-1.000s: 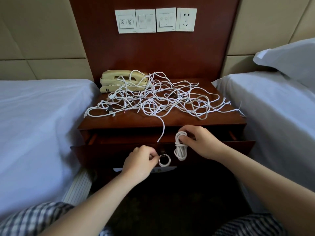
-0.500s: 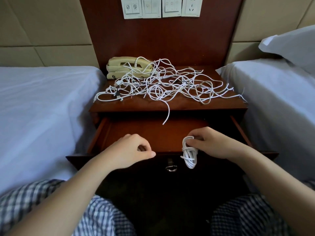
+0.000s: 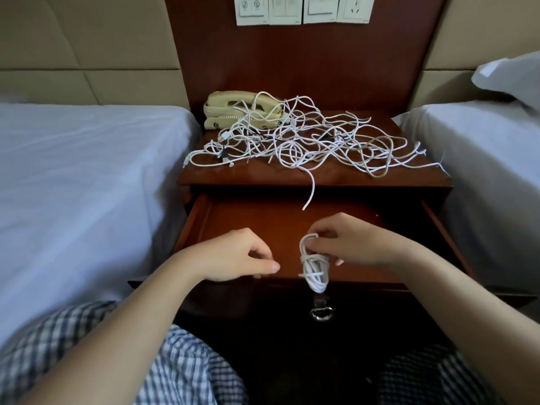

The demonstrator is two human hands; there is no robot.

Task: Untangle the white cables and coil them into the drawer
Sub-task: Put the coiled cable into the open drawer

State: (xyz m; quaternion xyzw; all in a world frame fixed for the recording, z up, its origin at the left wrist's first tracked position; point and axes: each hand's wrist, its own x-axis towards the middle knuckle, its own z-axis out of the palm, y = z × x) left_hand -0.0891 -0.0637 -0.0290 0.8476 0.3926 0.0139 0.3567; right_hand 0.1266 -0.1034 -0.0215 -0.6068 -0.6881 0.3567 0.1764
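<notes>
cable tangle point(image 3: 315, 141) on nightstand point(image 3: 248, 174) | phone point(image 3: 230, 104) at back-left | drawer point(image 3: 263, 217) below, pulled forward | coiled cable point(image 3: 314, 270) over drawer front

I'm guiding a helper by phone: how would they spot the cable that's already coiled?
Find the wooden nightstand with its drawer pulled open. Above the drawer's front edge, the right hand pinches the coiled cable, which hangs below it. Unlike the loose tangle sprawled on top, it is one tight, wrapped bundle.
</notes>
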